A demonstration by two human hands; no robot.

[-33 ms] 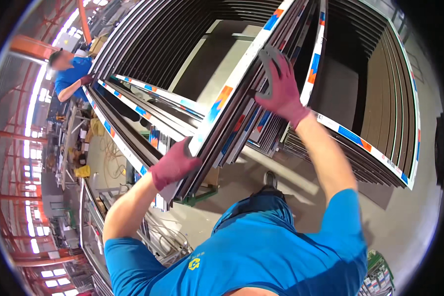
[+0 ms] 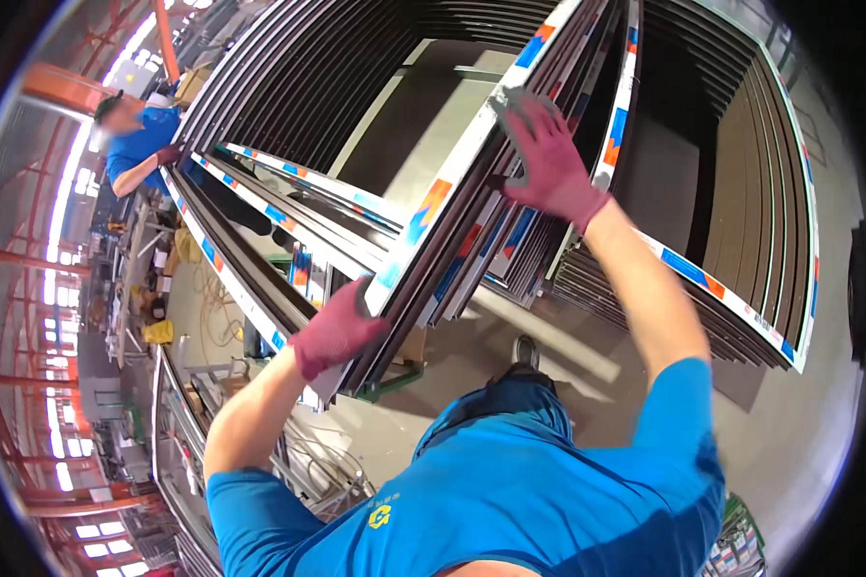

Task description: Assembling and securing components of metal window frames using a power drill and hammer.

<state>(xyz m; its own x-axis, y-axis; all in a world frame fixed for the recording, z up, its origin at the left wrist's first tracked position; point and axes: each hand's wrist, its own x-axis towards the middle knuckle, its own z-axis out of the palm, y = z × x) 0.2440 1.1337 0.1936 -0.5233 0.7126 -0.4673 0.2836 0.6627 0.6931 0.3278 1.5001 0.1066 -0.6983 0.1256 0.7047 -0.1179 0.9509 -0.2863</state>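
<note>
A long rectangular frame [image 2: 440, 197] with a white, blue and orange film strip leans diagonally in front of me, with several dark frames close behind it. My left hand [image 2: 342, 332], in a maroon glove with grey fingertips, is closed round its lower near end. Farther up the same frame, my right hand [image 2: 553, 163] in a matching glove holds its edge, fingertips over the white face and thumb lower down. Parts of the fingers are hidden behind the frame edges.
Large dark frames [image 2: 755, 192] stand nested at the right, and more frames [image 2: 289, 96] are stacked at the far left. A co-worker [image 2: 140, 144] in blue touches frames at the left. Below lies a green metal support [image 2: 394, 380]; cables and metal parts [image 2: 322, 462] lie lower left.
My right hand has shifted slightly and its fingertips now lie over the frame's white edge. My left hand stays at the lower end, almost unmoved.
</note>
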